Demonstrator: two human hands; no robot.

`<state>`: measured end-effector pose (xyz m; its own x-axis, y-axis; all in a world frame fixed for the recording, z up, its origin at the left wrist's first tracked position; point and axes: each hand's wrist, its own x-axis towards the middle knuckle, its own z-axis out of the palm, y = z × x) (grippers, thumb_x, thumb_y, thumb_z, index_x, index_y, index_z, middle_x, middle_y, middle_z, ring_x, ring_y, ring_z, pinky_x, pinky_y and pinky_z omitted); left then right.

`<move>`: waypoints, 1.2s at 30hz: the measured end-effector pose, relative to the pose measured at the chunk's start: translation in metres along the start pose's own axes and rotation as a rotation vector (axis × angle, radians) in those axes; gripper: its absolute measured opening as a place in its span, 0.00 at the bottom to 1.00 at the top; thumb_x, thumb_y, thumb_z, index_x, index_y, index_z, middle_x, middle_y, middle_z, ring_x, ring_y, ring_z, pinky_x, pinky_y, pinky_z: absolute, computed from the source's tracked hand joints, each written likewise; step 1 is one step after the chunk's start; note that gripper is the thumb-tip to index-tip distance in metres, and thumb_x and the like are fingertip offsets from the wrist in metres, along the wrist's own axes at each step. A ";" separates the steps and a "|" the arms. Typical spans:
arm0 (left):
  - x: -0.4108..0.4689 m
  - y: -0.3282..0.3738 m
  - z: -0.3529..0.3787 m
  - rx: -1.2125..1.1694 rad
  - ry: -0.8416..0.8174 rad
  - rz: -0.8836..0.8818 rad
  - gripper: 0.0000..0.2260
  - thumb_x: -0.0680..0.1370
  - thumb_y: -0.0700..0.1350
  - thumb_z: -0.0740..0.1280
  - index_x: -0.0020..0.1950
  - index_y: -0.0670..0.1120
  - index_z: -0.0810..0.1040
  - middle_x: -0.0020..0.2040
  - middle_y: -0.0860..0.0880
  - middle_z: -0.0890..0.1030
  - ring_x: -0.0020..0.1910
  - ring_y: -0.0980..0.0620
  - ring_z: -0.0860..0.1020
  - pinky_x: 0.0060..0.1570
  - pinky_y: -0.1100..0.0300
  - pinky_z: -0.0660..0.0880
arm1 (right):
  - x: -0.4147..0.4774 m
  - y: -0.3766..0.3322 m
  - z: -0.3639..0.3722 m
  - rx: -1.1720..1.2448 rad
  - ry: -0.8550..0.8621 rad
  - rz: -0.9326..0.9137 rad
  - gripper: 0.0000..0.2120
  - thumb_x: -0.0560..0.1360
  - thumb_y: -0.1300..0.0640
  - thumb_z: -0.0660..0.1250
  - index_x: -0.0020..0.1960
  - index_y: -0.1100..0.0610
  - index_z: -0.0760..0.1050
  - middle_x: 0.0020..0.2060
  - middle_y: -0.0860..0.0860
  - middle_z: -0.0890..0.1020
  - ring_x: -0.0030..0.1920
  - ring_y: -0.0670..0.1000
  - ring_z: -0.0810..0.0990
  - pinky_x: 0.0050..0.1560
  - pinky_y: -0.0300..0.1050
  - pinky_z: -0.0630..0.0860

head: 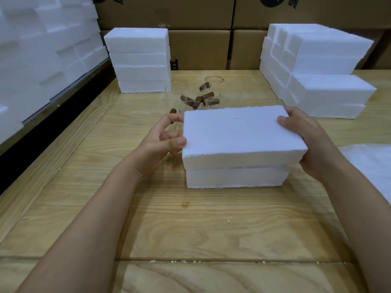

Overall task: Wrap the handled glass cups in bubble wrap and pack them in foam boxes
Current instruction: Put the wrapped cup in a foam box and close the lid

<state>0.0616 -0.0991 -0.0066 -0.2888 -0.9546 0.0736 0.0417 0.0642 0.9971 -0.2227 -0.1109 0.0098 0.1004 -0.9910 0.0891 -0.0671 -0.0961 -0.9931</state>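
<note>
The foam lid [241, 132] sits in the middle of the table [169, 218], held slightly askew over the foam box [234, 178] that rests on the wood, with a thin gap showing between the two. What is inside the box cannot be seen.

Foam like this is likely very light and stiff, but crumbly at its ragged edges, so it looks best taken by the two short ends with a gentle squeeze rather than by the corners.

That is roughly the hold here. The right hand [306, 140] wraps the right end, thumb flat on top and fingers curled round the side and beneath. The left hand [160, 142] grips more lightly: thumb on the near left corner, forefinger at the far one, the other fingers bent beside the edge. Both forearms reach forward, wrists level.

Behind the box stand the glass cups [201, 100] with brown handles — clear, slippery and breakable. Bubble wrap [372, 163] lies at the right.
</note>
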 end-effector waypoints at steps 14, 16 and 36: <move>0.007 -0.015 -0.008 0.029 0.066 -0.024 0.29 0.58 0.53 0.73 0.56 0.47 0.73 0.41 0.41 0.71 0.37 0.48 0.72 0.38 0.59 0.67 | 0.002 0.010 -0.001 -0.145 -0.017 0.015 0.08 0.69 0.44 0.64 0.44 0.41 0.81 0.32 0.46 0.77 0.30 0.51 0.71 0.26 0.39 0.62; 0.007 -0.015 -0.008 0.044 0.064 -0.006 0.29 0.58 0.53 0.72 0.58 0.49 0.72 0.41 0.43 0.72 0.38 0.50 0.73 0.39 0.60 0.68 | 0.001 0.012 -0.002 -0.160 -0.039 0.012 0.09 0.69 0.43 0.64 0.47 0.40 0.80 0.35 0.46 0.78 0.33 0.53 0.72 0.29 0.42 0.63; -0.007 -0.019 -0.016 0.275 -0.219 -0.009 0.39 0.63 0.47 0.77 0.65 0.66 0.59 0.60 0.56 0.79 0.61 0.55 0.77 0.57 0.62 0.74 | -0.013 0.030 -0.027 -0.418 -0.470 -0.063 0.47 0.56 0.51 0.79 0.60 0.27 0.52 0.52 0.28 0.72 0.29 0.38 0.77 0.38 0.31 0.75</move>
<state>0.0786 -0.0980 -0.0265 -0.4878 -0.8721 0.0374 -0.2126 0.1602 0.9639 -0.2532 -0.1039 -0.0188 0.5355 -0.8445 0.0093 -0.4199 -0.2757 -0.8647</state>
